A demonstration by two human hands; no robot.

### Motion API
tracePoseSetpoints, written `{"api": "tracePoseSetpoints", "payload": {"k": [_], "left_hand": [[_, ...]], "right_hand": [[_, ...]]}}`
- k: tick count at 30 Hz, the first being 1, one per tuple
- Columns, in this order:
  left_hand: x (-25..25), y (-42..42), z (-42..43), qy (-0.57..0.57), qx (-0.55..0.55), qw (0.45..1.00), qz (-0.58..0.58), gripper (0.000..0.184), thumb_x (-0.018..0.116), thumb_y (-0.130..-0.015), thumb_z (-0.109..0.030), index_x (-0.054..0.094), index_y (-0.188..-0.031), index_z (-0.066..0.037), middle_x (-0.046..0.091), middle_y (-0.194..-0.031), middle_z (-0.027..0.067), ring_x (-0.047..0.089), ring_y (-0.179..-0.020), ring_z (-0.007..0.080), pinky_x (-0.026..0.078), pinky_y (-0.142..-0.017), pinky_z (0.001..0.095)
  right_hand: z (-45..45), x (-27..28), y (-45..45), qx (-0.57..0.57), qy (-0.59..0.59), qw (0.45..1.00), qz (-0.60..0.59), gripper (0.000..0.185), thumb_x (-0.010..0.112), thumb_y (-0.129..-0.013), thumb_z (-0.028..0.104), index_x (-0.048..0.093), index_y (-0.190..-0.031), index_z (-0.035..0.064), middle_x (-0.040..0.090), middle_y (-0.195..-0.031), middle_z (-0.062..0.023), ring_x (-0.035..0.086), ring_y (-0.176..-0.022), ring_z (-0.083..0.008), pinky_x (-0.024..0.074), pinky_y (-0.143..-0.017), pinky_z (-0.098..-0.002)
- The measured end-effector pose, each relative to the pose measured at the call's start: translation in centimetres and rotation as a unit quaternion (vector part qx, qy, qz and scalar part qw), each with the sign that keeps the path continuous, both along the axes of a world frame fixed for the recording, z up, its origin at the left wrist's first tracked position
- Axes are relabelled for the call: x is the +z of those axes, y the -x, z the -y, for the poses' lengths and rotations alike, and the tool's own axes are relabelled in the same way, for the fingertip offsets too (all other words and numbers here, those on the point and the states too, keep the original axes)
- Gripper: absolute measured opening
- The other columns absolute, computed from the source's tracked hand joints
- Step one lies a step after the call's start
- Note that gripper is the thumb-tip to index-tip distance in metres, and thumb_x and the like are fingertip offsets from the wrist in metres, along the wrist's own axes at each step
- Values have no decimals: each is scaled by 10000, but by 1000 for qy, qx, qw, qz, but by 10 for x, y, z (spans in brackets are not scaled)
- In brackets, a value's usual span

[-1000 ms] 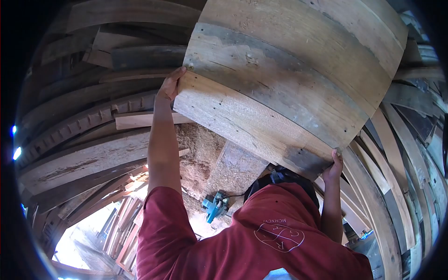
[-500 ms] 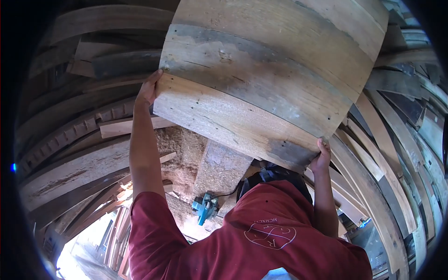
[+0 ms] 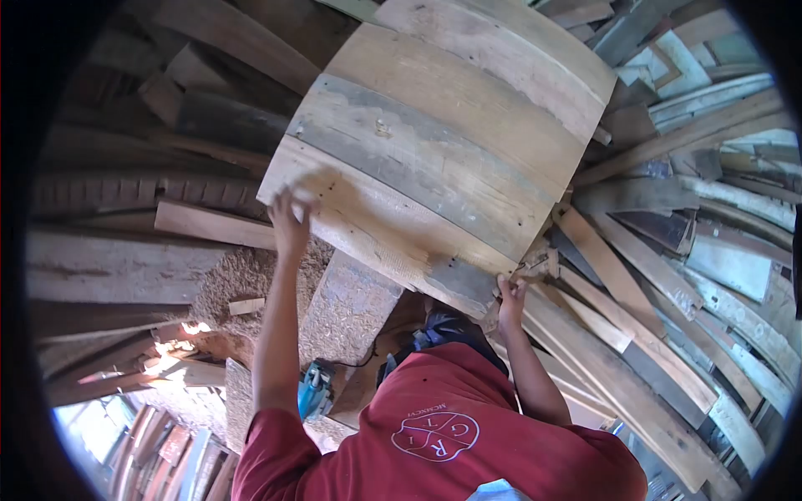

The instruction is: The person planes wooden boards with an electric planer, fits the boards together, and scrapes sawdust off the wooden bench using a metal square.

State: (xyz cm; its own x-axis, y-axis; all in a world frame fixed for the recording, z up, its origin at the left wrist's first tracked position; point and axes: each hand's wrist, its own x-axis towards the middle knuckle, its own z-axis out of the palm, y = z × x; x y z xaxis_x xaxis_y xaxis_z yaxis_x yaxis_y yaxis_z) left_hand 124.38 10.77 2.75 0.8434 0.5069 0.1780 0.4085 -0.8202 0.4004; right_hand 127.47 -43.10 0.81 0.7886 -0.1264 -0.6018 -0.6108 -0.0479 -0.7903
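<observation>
A person's bare arms, in short red sleeves, reached forward from the bottom of the view toward a large wooden panel (image 3: 443,134) made of broad boards laid edge to edge. The panel lay straight ahead, tilted in the view, its near edge running down from left to right between the hands. The left hand (image 3: 291,221) was at the near edge, close to the left corner, with fingers parted and loosely curled, the tips over the pale nearest board; they closed on nothing, and contact was hard to judge. The right hand (image 3: 510,302) was at the near right corner, thumb and fingertips close together at the wood; whether they pinched it could not be told. Most of the panel stretched beyond both hands (a dark grey patch (image 3: 462,280) marked the nearest board, just left of the right hand). Below the left hand were wood shavings (image 3: 221,301) and a teal power tool (image 3: 314,391), beside the forearm. Loose planks (image 3: 618,284) crowded the right side.
</observation>
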Motion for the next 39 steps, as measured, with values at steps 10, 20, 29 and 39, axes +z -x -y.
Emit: {"api": "tracePoseSetpoints", "payload": {"k": [10,20,29,39], "left_hand": [[123,299,233,150,123,980,-42,350,706,-936,-144,699,-1286,-146,508,-1510,156,336,-1492,437,319,-1218,547],[125,546,353,89,410,905,72,322,691,-958,-140,699,-1280,-143,505,-1520,153,321,-1511,422,319,-1229,518],[33,697,524,173,714,678,-38,597,719,-941,-346,569,-1473,-119,388,-1594,293,288,-1501,506,277,-1248,531],[-17,652,592,485,675,227,507,748,626,-1016,-479,357,-1597,-92,452,-1594,222,414,-1483,385,343,-1206,544]], "right_hand": [[-24,-31,-16,-59,-166,984,-18,638,679,-994,492,546,-1433,48,603,-1364,-100,548,-1253,-238,382,-1126,-398],[11,-17,82,214,82,964,-134,435,567,-1041,382,542,-1419,168,654,-1314,-59,677,-1085,-194,410,-978,-476],[-191,107,273,646,41,551,526,261,727,-919,166,667,-1141,44,653,-1071,-147,643,-1032,-349,525,-934,-442],[-350,109,329,849,42,294,438,475,853,-770,401,752,-1114,88,745,-1056,-190,707,-1000,-371,534,-895,-453]]}}
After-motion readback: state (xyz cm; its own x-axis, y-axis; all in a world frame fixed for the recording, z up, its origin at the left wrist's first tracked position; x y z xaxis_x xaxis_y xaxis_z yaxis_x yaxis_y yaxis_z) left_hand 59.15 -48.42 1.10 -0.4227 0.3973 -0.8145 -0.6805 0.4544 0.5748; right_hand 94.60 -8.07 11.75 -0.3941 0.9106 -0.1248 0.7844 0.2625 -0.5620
